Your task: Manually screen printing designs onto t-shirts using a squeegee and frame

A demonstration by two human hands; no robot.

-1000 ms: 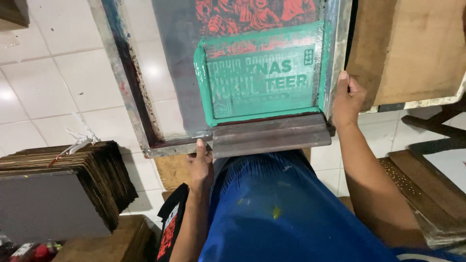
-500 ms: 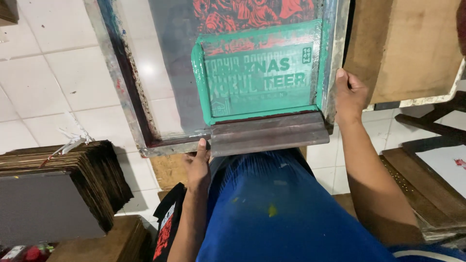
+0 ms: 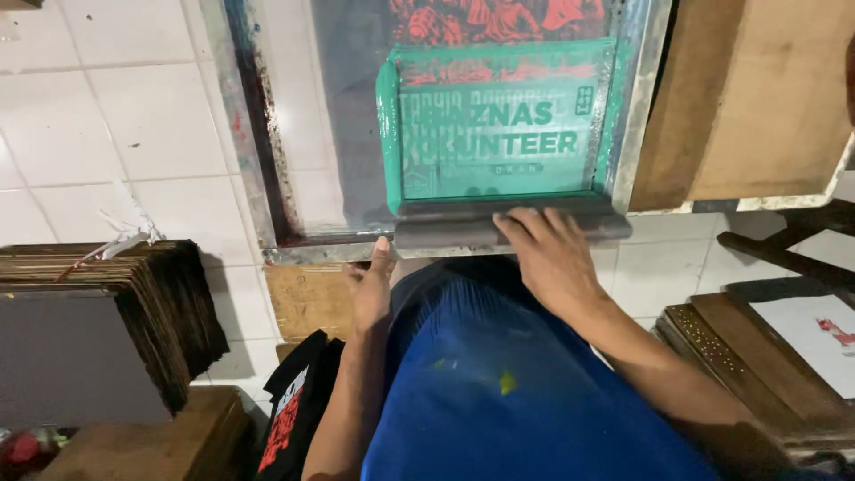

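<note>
Change: my right hand [image 3: 552, 254] has left the right side rail of the screen-printing frame [image 3: 267, 169] and now lies on the squeegee [image 3: 445, 230] at the frame's near edge; the frame itself sits as it did half a second ago.
Right hand: laid flat, fingers [image 3: 525, 223] spread loosely over the squeegee's dark bar, palm down, not yet closed around it.
Left hand: my left hand [image 3: 370, 289] is at the near rail just left of the squeegee, thumb up against the metal edge, other fingers tucked beneath, so I cannot tell their grip.
Stencil: the green stencil panel [image 3: 494, 134] lies just beyond the squeegee, right half of the mesh.
Meaning: I judge the frame steadied and my working hand moving onto the blade.
Surroundings: stacked dark boards [image 3: 125, 312] near left, wooden board [image 3: 757, 98] far right.
</note>
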